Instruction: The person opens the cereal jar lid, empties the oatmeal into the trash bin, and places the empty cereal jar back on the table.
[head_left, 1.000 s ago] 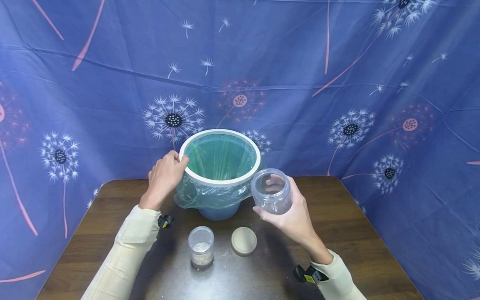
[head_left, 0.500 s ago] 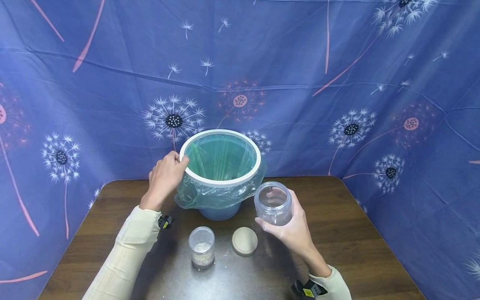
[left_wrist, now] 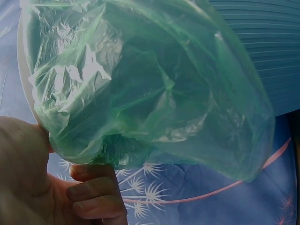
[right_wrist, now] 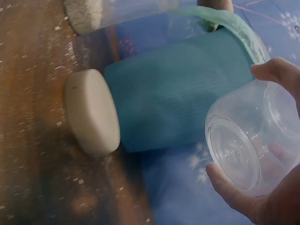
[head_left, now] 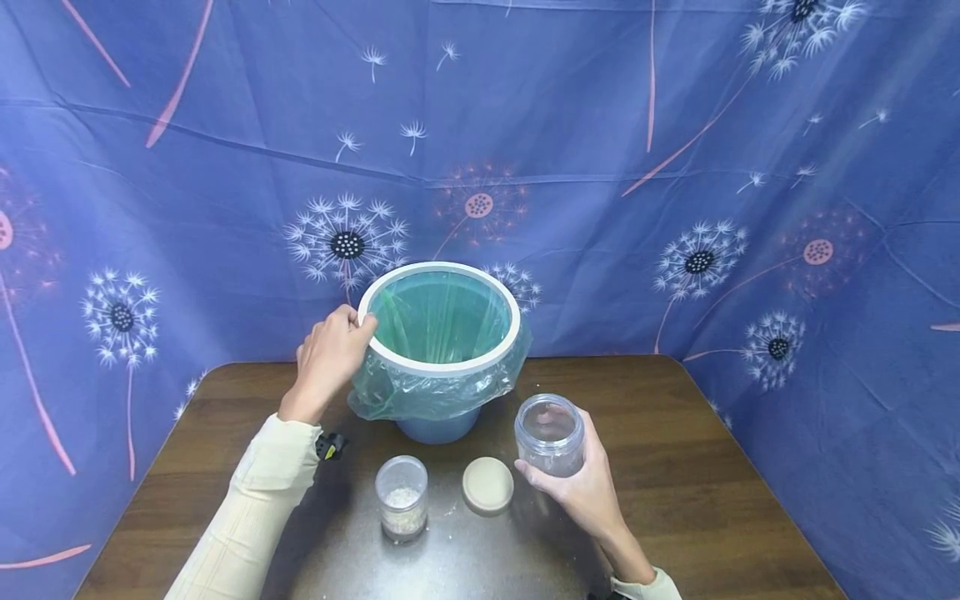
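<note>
My left hand (head_left: 330,354) grips the white rim of the blue trash bin (head_left: 438,427) at its left side, thumb over the edge. A green plastic bag (left_wrist: 154,93) lines the bin and hangs loosely outside it. In the left wrist view the other fingers curl below the bag. To the right of the bin, my right hand (head_left: 588,492) holds a clear jar (head_left: 551,454) around its side, mouth up and lidless. No contents show in it. The right wrist view shows the jar's round base held off the table, with thumb and fingers on opposite sides.
A second clear jar (head_left: 402,500), partly filled with pale grains, stands at the front. Beside it a beige lid (head_left: 488,485) lies on the brown wooden table (head_left: 675,467). White specks (right_wrist: 79,181) are scattered on the tabletop. A blue patterned cloth (head_left: 570,100) hangs behind.
My right hand has lowered the clear jar and drawn it toward me, away from the bin's rim. The left hand keeps its grip; the bin, second jar and lid stay put.
</note>
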Tool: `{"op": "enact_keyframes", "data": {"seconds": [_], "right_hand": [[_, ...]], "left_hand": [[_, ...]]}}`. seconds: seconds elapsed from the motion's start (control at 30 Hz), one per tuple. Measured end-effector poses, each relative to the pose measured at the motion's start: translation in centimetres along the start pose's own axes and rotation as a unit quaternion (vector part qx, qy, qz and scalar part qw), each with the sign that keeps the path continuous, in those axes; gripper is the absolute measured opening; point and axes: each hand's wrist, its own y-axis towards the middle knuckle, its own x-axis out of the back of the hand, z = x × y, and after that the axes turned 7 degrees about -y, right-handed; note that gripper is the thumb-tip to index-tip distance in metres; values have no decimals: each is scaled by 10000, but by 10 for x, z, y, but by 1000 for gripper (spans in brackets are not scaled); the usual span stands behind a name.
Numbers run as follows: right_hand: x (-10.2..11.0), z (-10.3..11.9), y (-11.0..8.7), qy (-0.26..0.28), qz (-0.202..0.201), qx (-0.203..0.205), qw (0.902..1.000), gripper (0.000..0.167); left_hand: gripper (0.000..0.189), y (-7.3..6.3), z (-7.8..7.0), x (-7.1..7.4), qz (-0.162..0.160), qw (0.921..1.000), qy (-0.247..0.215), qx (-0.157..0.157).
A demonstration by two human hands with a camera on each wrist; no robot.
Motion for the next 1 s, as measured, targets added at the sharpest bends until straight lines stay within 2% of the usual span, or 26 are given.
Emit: {"op": "enact_keyframes", "data": {"seconds": [0.5, 0.7, 1.0], "right_hand": [[3, -32, -24, -318, -20, -627, 9975, 83], [7, -48, -27, -314, -162, -877, 9955, 86], [9, -74, -27, -285, -115, -1221, 9920, 88]], "left_hand": [[39, -1, 2, 1, -13, 10000, 30, 37], [39, 1, 0, -1, 15, 10000, 44, 22], [39, 1, 0, 0, 9, 10000, 34, 38]]}}
